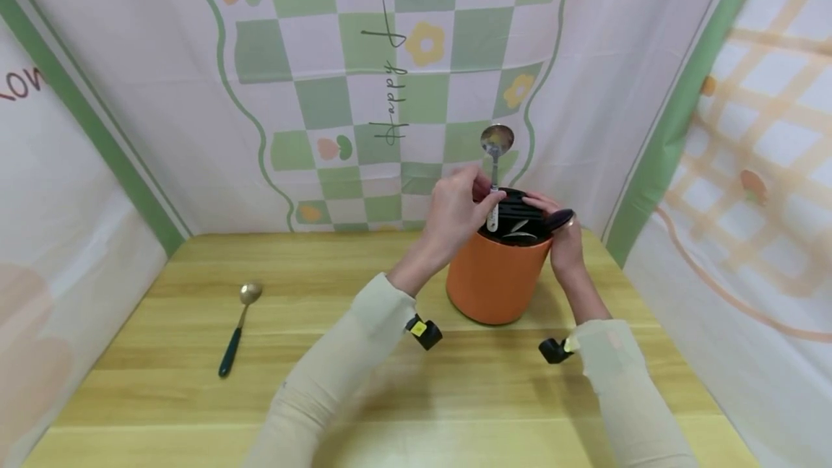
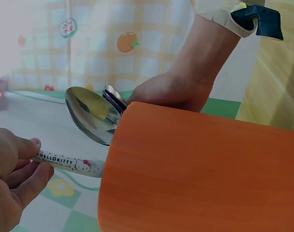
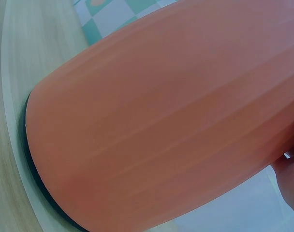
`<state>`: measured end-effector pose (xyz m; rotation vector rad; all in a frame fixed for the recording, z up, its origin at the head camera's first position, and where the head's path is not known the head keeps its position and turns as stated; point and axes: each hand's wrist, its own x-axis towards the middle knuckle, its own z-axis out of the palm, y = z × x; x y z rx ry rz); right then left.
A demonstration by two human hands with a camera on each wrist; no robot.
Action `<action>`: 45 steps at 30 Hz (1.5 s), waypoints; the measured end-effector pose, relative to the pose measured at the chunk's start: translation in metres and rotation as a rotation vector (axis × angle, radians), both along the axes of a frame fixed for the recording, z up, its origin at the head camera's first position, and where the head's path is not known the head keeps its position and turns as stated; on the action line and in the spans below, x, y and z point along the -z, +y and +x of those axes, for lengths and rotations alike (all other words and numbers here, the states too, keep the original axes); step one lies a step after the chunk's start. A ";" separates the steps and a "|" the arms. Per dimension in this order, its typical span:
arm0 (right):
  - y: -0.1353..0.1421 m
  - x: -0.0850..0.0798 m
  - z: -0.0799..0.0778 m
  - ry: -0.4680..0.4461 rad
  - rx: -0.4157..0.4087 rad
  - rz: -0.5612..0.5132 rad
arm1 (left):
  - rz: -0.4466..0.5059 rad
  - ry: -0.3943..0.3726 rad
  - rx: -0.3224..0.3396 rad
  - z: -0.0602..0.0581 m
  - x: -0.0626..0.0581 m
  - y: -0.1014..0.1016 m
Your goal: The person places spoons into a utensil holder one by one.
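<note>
My left hand (image 1: 455,211) pinches a spoon between thumb and fingers, round metal bowl up. This spoon (image 1: 497,141) has a white handle printed with Hello Kitty (image 2: 72,163), its lower end down at the mouth of an orange utensil holder (image 1: 495,287). How far the handle reaches inside cannot be told. Around the holder's far right side my right hand (image 1: 567,245) holds on, fingers over the rim; its thumb is hidden. A dark-looking spoon (image 1: 559,219) leans out beside it. Other metal spoon parts (image 1: 520,235) show in the black slotted insert (image 1: 513,202).
On the left of the wooden table (image 1: 338,266) lies a spoon (image 1: 239,327) with a dark green handle and a metal bowl. Printed cloth (image 1: 416,103) hangs right behind the table, with more cloth at both sides.
</note>
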<state>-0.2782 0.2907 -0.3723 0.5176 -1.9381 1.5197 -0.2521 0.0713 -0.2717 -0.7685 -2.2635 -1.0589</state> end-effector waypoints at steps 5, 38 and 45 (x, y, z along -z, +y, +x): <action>0.001 0.003 -0.002 -0.007 0.025 0.011 | -0.039 -0.009 -0.001 -0.005 0.008 0.002; -0.022 -0.029 0.021 -0.087 0.070 0.021 | -0.292 -0.082 0.010 -0.003 0.027 -0.003; -0.007 -0.007 0.000 -0.061 0.079 0.017 | -0.169 -0.071 0.036 0.005 0.036 -0.025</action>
